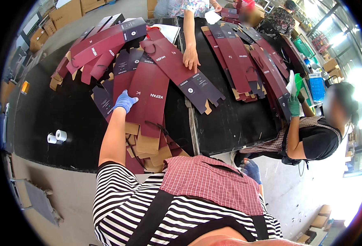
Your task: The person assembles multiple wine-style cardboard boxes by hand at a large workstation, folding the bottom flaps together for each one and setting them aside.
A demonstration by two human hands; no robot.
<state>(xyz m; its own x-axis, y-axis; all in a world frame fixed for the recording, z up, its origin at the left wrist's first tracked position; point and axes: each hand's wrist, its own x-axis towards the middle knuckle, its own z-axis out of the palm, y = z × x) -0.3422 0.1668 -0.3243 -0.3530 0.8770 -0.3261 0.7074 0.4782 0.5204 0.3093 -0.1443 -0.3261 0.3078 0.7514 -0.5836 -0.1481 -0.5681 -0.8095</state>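
My left hand (125, 101), in a blue glove, lies on the left edge of a flattened maroon carton (146, 88), thumb and fingers apart. This carton rests on a pile of similar flat cartons, with tan flaps and a black cord handle at its near end. My right hand (251, 170), also blue-gloved, hangs low beside my checked apron, away from the table. Its fingers are partly hidden, so their grip is unclear. Across the table, another person's bare hand (191, 59) touches a maroon and dark blue flat carton (185, 76).
More flat cartons (234, 57) are stacked on the black table (37, 127); others lie at the far left (103, 45). Two white tape rolls (61, 135) stand on the left side. At the right, a co-worker's green-gloved hand (294, 105) is beside a carton. Shelves and boxes stand beyond.
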